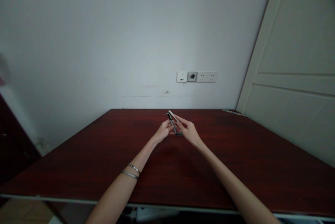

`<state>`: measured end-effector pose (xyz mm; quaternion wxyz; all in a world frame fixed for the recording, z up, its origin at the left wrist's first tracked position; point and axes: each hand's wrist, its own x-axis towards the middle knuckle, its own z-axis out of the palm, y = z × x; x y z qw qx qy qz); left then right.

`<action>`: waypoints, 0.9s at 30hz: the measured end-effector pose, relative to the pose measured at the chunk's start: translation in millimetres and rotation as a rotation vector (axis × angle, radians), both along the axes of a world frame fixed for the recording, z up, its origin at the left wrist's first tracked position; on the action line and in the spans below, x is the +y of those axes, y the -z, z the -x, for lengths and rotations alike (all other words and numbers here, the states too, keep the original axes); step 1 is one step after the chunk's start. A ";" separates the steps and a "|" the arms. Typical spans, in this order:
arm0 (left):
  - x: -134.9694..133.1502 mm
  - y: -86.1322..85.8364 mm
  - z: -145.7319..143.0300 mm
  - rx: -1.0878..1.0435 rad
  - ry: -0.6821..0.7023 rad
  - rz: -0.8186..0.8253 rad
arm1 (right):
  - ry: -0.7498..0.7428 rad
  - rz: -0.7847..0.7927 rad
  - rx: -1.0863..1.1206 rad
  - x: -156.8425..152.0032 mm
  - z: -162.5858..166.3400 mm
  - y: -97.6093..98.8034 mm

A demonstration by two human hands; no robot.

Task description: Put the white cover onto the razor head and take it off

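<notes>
Near the far middle of the table, my left hand (163,131) is closed around the slanted arm of a small black-and-silver phone stand (172,125). The stand's flat foot is low, by the tabletop; whether it touches is hard to make out. My right hand (190,132) pinches a thin, white-edged phone (172,115) between thumb and fingers. The phone leans against or just beside the upper part of the stand; I cannot tell which. Fingers of both hands hide part of each thing.
Both arms reach over a wide dark red wooden table (86,154). Behind its far edge rises a white wall with a row of sockets (206,77). A pale panelled door (293,63) stands along the right side. Below the near edge, a white object (157,213) shows.
</notes>
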<state>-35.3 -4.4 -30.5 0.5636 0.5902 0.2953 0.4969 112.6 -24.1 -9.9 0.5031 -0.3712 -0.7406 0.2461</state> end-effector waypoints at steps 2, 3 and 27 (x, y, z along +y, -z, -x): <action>0.0 0.5 0.2 0.007 0.009 -0.002 | 0.027 0.010 0.014 -0.2 0.2 -0.4; 0.1 0.7 0.4 0.005 0.013 -0.010 | 0.024 0.009 0.019 -0.3 0.6 -0.3; 11.9 -4.1 12.0 0.522 -0.488 -0.300 | 0.249 -0.232 -0.128 1.1 -17.2 0.6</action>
